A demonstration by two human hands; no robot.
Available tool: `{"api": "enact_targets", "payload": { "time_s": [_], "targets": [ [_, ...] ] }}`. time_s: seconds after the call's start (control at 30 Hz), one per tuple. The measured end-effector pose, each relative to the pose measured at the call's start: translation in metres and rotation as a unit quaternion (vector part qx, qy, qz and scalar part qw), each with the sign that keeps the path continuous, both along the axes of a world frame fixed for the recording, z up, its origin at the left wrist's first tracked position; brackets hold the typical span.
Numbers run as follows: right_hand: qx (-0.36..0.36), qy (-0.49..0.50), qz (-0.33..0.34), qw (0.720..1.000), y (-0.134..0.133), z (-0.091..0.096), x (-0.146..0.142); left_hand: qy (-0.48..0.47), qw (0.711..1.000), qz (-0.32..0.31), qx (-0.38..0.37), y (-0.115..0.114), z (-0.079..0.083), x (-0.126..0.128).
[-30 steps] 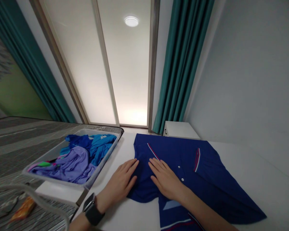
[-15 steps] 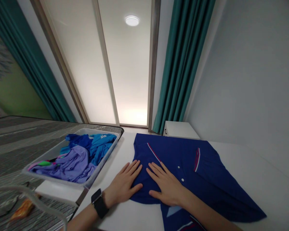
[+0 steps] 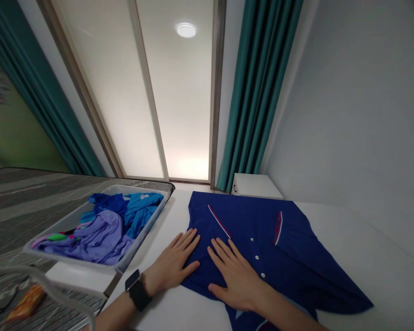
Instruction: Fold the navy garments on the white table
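A navy blue buttoned shirt [image 3: 290, 257] with red-and-white trim lies spread over a white table [image 3: 179, 308]. My left hand [image 3: 174, 259], with a black watch [image 3: 138, 289] on its wrist, rests flat at the shirt's left edge, partly on the fabric, fingers stretched out. Just right of it, my right hand [image 3: 232, 276] presses palm down on the shirt, fingers spread. Neither hand grips the cloth. My right forearm covers part of the shirt's near side, where the collar trim shows only in part.
Left of the table stands a clear plastic bin [image 3: 124, 266] holding crumpled purple and blue clothes [image 3: 103, 234]. A grey striped bed [image 3: 14, 202] lies beyond it. A small white cabinet [image 3: 257, 184] stands behind the table, and a pale curved tube [image 3: 48, 285] crosses the lower left.
My right hand has slid slightly nearer across the shirt, uncovering another button. The shirt's near left edge now slants. My left hand stays nearly in place; the view has shifted a little.
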State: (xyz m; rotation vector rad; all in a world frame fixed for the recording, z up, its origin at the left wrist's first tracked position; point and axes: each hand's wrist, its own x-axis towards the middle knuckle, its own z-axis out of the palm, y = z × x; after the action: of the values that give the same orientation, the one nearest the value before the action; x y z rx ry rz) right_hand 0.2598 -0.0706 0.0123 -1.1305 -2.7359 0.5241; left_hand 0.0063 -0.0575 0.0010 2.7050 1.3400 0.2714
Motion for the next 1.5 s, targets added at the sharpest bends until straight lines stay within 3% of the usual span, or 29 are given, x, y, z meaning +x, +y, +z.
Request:
{"api": "enact_targets", "payload": {
  "time_s": [0.13,0.3,0.53,0.7,0.83,0.97,1.07,1.33,1.5],
  "targets": [
    [0.011,0.003,0.009,1.000,0.013,0.007,0.001,-0.020,1.000,0.007,0.008,0.005,0.007,0.000],
    [0.067,0.004,-0.004,0.998,0.051,0.017,-0.004,-0.008,1.000,0.022,0.010,0.016,0.009,0.009],
    [0.074,-0.016,-0.010,0.997,0.079,-0.008,-0.008,0.011,0.999,0.022,0.028,0.013,-0.008,0.010],
    [0.084,-0.009,-0.018,0.996,0.077,-0.016,-0.005,-0.038,0.998,0.041,0.007,0.024,0.015,0.006],
    [0.086,-0.004,-0.018,0.996,0.076,-0.014,-0.006,-0.147,0.985,0.087,0.014,0.064,0.031,0.002],
    [0.072,-0.007,-0.022,0.997,0.075,-0.012,-0.006,-0.253,0.953,0.166,-0.002,0.114,0.020,-0.004],
    [0.063,-0.006,-0.024,0.998,0.076,-0.010,-0.007,-0.279,0.940,0.194,-0.008,0.135,0.005,-0.005],
    [0.043,-0.002,-0.020,0.999,0.075,-0.009,-0.006,-0.269,0.948,0.171,0.007,0.140,-0.010,-0.008],
    [0.054,0.029,-0.043,0.997,0.109,0.002,-0.015,-0.253,0.953,0.168,0.020,0.144,-0.016,-0.010]
  ]
}}
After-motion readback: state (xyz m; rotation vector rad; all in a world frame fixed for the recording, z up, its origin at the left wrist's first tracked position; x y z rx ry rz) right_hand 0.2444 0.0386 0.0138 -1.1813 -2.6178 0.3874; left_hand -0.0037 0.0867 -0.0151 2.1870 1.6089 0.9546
